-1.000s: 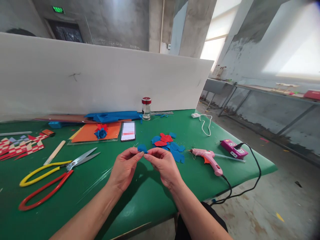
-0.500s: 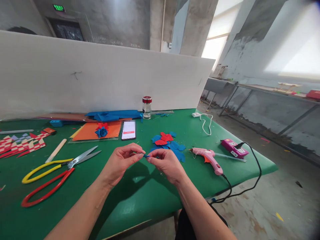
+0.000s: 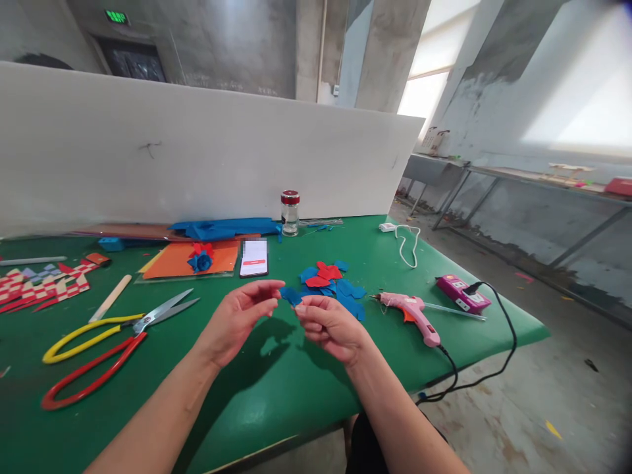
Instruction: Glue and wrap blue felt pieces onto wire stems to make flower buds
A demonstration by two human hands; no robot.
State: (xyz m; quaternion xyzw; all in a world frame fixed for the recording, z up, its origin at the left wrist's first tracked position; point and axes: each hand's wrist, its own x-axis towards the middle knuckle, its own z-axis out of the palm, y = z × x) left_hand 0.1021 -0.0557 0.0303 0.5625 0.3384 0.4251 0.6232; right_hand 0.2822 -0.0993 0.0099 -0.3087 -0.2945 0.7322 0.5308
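Over the green table, my right hand (image 3: 328,326) pinches a small blue petal-shaped piece of crepe paper (image 3: 290,295) between thumb and fingertips. My left hand (image 3: 244,319) is just left of it, thumb and fingers apart, with nothing between them. Behind my right hand lies a heap of cut blue paper petals (image 3: 351,299), with red paper petals (image 3: 323,272) on top. To the right of the heap a pink hot glue gun (image 3: 412,313) rests on its side, a clear glue stick (image 3: 457,311) showing at its rear.
Open scissors (image 3: 143,321) and a wooden stick (image 3: 111,297) lie left of my hands. Behind are a phone (image 3: 254,258), a red-and-blue paper flower (image 3: 200,260) on orange sheets, and a red-lidded jar (image 3: 290,217). A purple power strip (image 3: 461,294) with a black cord lies right.
My left fingers have come off the blue paper piece and spread apart. The piece now shows more openly, held by my right hand alone.
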